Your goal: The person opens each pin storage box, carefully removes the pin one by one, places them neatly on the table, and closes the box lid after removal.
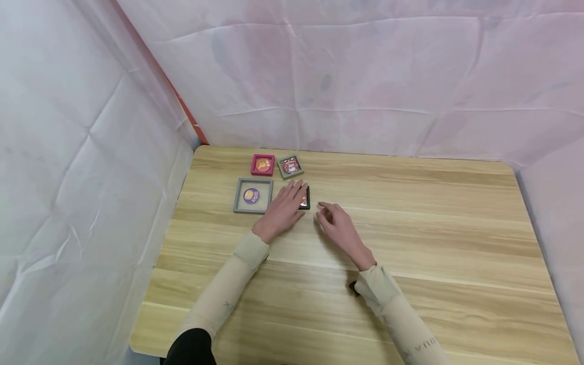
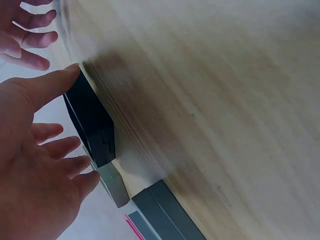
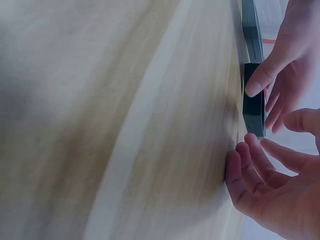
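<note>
My left hand reaches over a small black square frame that covers a red and white picture, hiding most of it. In the left wrist view, the thumb touches the edge of the black frame, while the other fingers extend over its far side. To the right of that frame is my right hand, its fingers loosely bent and nothing in them. The right wrist view has those fingertips close to the black frame's end; contact cannot be told.
Left of the black frame lies a larger grey frame with a round purple badge. Behind are a magenta frame and a grey-green frame, each with a round badge. Pale cloth hangs behind the wooden table.
</note>
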Motion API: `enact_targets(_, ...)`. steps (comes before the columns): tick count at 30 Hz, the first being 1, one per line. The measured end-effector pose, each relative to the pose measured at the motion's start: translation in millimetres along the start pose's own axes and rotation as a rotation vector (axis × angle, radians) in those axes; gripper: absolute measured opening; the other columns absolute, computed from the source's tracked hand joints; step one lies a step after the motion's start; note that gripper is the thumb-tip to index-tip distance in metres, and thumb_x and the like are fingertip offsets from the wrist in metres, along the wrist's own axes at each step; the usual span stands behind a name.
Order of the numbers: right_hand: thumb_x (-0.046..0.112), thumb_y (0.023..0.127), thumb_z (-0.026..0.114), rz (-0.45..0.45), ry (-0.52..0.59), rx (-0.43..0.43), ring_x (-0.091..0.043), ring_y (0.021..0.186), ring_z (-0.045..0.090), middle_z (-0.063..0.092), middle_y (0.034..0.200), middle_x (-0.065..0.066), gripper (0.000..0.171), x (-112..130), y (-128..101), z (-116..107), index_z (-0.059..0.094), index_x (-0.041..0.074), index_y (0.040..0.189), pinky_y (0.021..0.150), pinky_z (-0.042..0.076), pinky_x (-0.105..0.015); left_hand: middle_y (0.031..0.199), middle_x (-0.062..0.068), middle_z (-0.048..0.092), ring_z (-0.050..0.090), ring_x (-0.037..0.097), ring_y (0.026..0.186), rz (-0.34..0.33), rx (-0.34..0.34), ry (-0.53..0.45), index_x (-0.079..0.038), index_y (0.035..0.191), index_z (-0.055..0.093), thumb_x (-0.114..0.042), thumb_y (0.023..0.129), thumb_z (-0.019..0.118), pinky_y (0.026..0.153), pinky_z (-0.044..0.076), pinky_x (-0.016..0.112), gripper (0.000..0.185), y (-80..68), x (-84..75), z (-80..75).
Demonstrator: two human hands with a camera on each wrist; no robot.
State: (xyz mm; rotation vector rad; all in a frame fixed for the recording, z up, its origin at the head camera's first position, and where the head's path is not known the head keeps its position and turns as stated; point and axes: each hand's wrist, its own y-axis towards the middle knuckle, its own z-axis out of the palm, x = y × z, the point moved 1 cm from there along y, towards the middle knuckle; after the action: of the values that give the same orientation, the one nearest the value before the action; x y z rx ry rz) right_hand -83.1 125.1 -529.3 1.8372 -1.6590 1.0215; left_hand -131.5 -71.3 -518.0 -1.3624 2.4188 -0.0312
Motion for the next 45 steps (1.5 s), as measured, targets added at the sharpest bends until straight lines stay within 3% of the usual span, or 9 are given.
enact_targets(6,0.02,0.106,0.055,0.001,-0.024,0.016,-0.023,0.09,0.061,0.069,0.111,-0.017,0.043,0.9,9.1,1.9,0.061,-0.002,0.143,0.076,0.05,-0.03,0.177,0.014,0.023,0.019,0.037,0.165,-0.014,0.008,0.021,-0.009,0.17,0.016,-0.03,0.108,0.061,0.137,0.02,0.051,0.079,5.7,-0.2,0.3)
enact_targets(14,0.017,0.107,0.051,0.005,-0.048,0.04,-0.024,0.088,0.06,0.071,0.108,-0.017,0.04,3.6,19.4,2.5,0.065,0.0,0.14,0.077,0.051,-0.034,0.168,0.015,0.037,0.034,0.037,0.159,0.012,-0.04,0.022,-0.007,0.168,0.024,-0.027,0.108,0.061,0.135,0.028,0.05,0.073,8.8,0.6,0.8)
enact_targets(24,0.017,0.107,0.046,0.03,-0.046,0.103,-0.018,0.069,0.049,0.062,0.085,-0.011,0.042,11.0,28.8,5.9,0.065,0.0,0.141,0.065,0.041,-0.029,0.165,0.014,0.04,0.038,0.034,0.154,0.033,-0.057,0.006,-0.01,0.168,0.026,-0.026,0.107,0.063,0.133,0.034,0.043,0.073,6.2,1.4,2.1)
enact_targets(32,0.021,0.11,0.047,0.034,-0.049,0.109,-0.019,0.072,0.05,0.072,0.104,-0.017,0.042,10.6,28.8,5.0,0.063,0.001,0.144,0.068,0.043,-0.03,0.163,0.017,0.042,0.04,0.036,0.152,0.079,-0.059,0.022,-0.009,0.167,0.026,-0.024,0.107,0.063,0.133,0.033,0.043,0.072,1.4,-2.7,1.5)
enact_targets(36,0.022,0.112,0.046,0.044,-0.043,0.11,-0.021,0.074,0.052,0.072,0.105,-0.018,0.042,8.7,27.8,6.8,0.062,0.001,0.145,0.07,0.045,-0.032,0.163,0.017,0.043,0.041,0.036,0.151,0.084,-0.066,0.021,-0.01,0.168,0.027,-0.025,0.107,0.064,0.132,0.035,0.044,0.073,-2.7,-4.8,2.6)
enact_targets(43,0.021,0.113,0.046,0.054,-0.025,0.108,-0.029,0.096,0.064,0.072,0.132,-0.022,0.041,9.6,23.8,8.0,0.062,-0.002,0.143,0.091,0.055,-0.045,0.16,0.017,0.045,0.044,0.032,0.15,0.109,-0.086,0.005,-0.009,0.167,0.027,-0.025,0.104,0.068,0.132,0.034,0.044,0.077,-11.0,-7.1,6.1)
enact_targets(45,0.02,0.112,0.046,0.05,-0.017,0.111,-0.029,0.096,0.064,0.072,0.131,-0.023,0.041,10.5,23.2,7.8,0.062,-0.003,0.142,0.092,0.055,-0.046,0.159,0.017,0.047,0.045,0.032,0.149,0.121,-0.106,-0.005,-0.008,0.167,0.028,-0.023,0.103,0.07,0.132,0.034,0.044,0.077,-13.0,-7.4,6.7)
